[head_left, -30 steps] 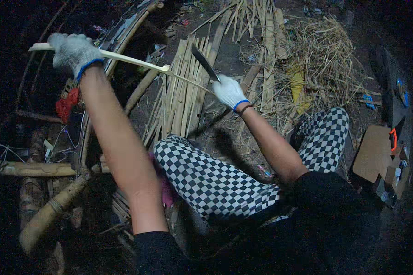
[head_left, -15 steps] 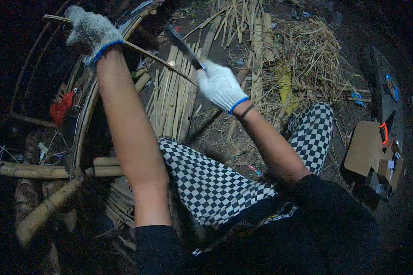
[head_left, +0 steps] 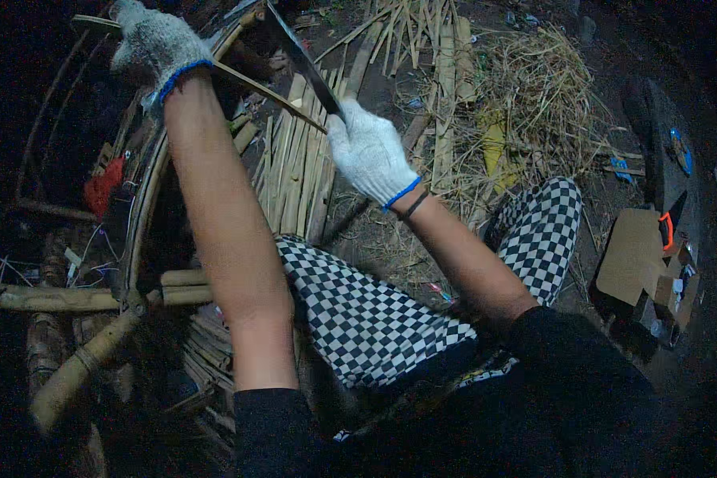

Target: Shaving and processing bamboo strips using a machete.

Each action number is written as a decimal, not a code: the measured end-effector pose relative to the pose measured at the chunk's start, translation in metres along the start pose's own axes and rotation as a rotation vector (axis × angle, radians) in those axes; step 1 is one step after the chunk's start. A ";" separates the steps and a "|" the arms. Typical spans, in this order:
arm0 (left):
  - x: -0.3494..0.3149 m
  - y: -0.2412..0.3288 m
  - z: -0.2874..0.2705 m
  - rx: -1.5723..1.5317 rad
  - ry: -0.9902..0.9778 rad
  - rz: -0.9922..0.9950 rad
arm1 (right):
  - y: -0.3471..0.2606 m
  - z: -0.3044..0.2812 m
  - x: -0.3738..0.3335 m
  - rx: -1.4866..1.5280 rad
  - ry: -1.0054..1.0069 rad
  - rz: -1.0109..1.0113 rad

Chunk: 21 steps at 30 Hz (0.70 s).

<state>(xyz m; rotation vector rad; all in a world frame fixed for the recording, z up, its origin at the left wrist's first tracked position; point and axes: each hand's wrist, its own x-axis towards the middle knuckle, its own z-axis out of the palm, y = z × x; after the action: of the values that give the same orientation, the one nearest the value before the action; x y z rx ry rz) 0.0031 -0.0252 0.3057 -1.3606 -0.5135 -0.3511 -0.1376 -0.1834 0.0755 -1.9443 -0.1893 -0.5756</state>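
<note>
My left hand (head_left: pixel 158 49), in a white knit glove with a blue cuff, is closed around a long thin bamboo strip (head_left: pixel 264 92) at the upper left. One end of the strip sticks out left past the glove; the other slants down to my right hand (head_left: pixel 372 151). That hand, gloved the same way, grips a long-bladed knife (head_left: pixel 301 64), its handle hidden in the fist. The dark blade points up and left. It crosses above the strip's right-hand end, but whether they touch I cannot tell.
Split bamboo slats (head_left: pixel 295 171) lie beyond my checkered trouser leg. A heap of shavings (head_left: pixel 538 95) is at the upper right. A cardboard box (head_left: pixel 633 247) stands at the right with an orange-handled tool (head_left: pixel 667 231) on it. A bamboo frame (head_left: pixel 64 299) is at the left.
My right hand has moved left and slightly up with the knife, so the blade reaches higher. My left hand has shifted slightly up and left, still holding the bamboo strip.
</note>
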 end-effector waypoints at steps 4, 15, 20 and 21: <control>0.001 0.005 -0.006 1.007 0.083 0.242 | 0.056 0.040 -0.025 -0.076 -0.007 0.051; 0.012 0.017 0.045 2.699 -0.051 0.468 | 0.032 0.045 -0.016 0.052 0.112 -0.025; -0.047 -0.007 -0.006 2.751 -0.162 0.720 | 0.089 0.065 -0.017 -0.107 -0.235 0.110; -0.051 -0.009 -0.006 2.624 -0.271 0.825 | 0.077 0.052 -0.004 -0.124 -0.269 0.117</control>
<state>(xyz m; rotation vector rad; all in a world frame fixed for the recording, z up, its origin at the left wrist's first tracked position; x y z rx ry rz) -0.0433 -0.0352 0.2849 1.0611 -0.1794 1.0146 -0.0958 -0.1703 -0.0070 -2.1346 -0.2113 -0.2530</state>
